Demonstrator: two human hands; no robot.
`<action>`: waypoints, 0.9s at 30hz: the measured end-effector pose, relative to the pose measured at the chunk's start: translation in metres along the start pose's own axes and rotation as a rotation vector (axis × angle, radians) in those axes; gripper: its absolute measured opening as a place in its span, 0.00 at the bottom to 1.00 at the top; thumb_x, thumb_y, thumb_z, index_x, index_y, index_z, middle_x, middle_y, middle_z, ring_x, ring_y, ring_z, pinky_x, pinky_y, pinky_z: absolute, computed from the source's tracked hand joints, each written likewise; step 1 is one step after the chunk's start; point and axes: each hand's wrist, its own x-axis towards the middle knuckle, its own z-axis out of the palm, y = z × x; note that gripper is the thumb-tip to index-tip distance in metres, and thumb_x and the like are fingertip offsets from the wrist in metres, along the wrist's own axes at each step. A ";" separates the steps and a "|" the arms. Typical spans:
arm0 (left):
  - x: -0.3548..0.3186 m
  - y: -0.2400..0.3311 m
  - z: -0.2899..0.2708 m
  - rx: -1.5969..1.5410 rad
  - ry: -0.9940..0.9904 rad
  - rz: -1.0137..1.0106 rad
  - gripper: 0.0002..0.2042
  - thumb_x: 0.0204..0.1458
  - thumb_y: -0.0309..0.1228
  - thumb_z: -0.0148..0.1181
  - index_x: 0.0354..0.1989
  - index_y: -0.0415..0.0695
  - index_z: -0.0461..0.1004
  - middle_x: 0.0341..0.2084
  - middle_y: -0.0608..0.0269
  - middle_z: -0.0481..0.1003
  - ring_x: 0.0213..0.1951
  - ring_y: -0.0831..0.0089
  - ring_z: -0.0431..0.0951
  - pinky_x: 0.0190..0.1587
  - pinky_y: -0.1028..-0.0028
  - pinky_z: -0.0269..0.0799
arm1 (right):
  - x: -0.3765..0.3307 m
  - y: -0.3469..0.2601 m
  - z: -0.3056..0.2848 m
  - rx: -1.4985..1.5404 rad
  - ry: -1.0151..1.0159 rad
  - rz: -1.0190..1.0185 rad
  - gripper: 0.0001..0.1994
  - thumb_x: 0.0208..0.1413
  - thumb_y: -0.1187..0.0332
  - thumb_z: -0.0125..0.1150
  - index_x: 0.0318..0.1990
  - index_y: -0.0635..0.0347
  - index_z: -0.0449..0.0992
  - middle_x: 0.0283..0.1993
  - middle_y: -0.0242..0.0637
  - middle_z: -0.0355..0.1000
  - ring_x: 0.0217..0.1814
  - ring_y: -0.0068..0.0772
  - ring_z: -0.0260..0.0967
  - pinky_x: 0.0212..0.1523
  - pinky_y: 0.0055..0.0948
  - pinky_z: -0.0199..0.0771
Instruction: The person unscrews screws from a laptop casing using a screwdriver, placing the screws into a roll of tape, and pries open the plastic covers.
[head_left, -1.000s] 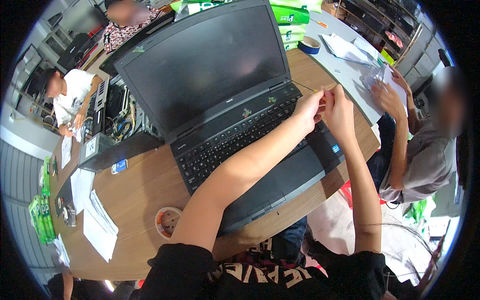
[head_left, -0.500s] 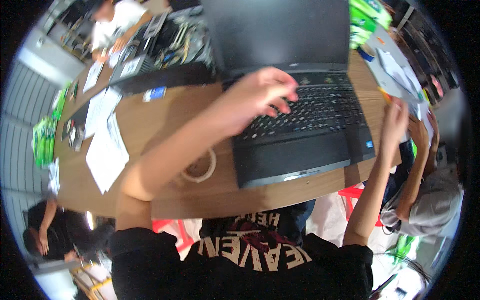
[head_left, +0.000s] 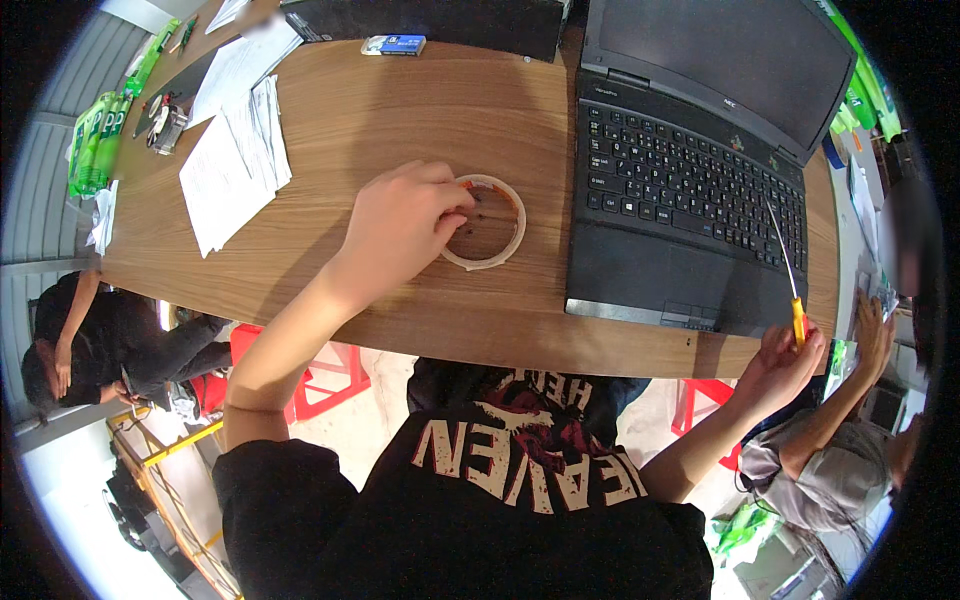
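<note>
My left hand (head_left: 402, 225) is over a ring like a roll of tape (head_left: 519, 232) lying on the table. Its fingers are drawn together inside the ring, and anything between them is too small to make out. A few tiny dark screws (head_left: 470, 232) appear to lie within the ring. In my right hand (head_left: 785, 362) is a screwdriver (head_left: 799, 318) with a yellow-and-red handle. Its thin shaft points up and away over the right side of the keyboard. A black laptop (head_left: 640, 262) stands open on the table to the right of the ring.
Loose papers (head_left: 230, 180) lie on the left of the table (head_left: 350, 120). A small blue-and-white box (head_left: 394, 45) sits near a black case (head_left: 450, 28) at the back. Green packages (head_left: 98, 145) stand far left. A co-worker's hand (head_left: 873, 330) is close on my right.
My left hand has gone from above the keyboard to the ring. My right hand has come down nearer the table's front edge with the screwdriver. The view has shifted too.
</note>
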 end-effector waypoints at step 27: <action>0.014 0.062 0.019 -1.422 -0.337 -0.197 0.04 0.56 0.24 0.53 0.37 0.38 0.72 0.31 0.62 0.75 0.33 0.78 0.74 0.36 0.79 0.71 | -0.031 -0.022 -0.013 0.970 -0.178 0.386 0.09 0.59 0.66 0.54 0.37 0.62 0.65 0.20 0.24 0.52 0.22 0.16 0.46 0.22 0.19 0.45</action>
